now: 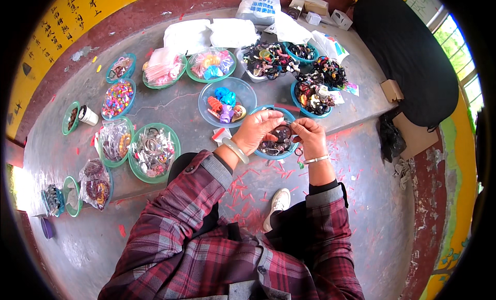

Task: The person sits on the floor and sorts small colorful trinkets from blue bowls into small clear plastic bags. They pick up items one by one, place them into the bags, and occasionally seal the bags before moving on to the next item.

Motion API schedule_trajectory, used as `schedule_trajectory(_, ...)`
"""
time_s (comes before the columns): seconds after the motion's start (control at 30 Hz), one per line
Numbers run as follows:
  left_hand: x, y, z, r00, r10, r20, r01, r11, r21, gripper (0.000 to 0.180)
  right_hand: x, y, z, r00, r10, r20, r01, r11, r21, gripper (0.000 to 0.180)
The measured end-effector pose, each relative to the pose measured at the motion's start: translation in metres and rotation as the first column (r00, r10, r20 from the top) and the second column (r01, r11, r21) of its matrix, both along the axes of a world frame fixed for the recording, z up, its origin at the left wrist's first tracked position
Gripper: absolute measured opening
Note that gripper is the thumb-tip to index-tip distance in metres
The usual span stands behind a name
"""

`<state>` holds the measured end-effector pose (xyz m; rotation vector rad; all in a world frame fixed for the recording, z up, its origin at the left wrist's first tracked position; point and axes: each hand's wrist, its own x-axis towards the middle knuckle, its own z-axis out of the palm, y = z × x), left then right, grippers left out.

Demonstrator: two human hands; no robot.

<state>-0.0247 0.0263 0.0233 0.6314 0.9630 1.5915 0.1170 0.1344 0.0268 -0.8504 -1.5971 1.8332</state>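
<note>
Over the bowl (277, 157), our right hand (312, 136) has fingertips pressed together; whether our left hand (257, 130) pinches, we cannot tell.

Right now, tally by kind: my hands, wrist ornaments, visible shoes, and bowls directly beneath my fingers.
Hands: 2 (left hand, right hand)
Wrist ornaments: 2 (pale bangle, metal bracelet)
Shoes: 1 (white shoe)
Bowls beneath: 1 (blue bowl)
Total: 6
</note>
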Motion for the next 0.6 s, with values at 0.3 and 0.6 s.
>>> schedule_trajectory(0.3,-0.002,0.008,-0.014,0.993,0.015,0.116,-0.008,0.998,-0.057,0.022,0.002,0.003,-0.001,1.000,0.019,-0.013,-0.020,0.997,-0.079,0.007)
schedule_trajectory(0.6,-0.006,0.007,-0.013,0.977,0.004,0.212,-0.001,1.000,-0.014,0.020,0.003,-0.001,0.004,0.985,0.137,0.103,-0.131,0.990,-0.060,0.011)
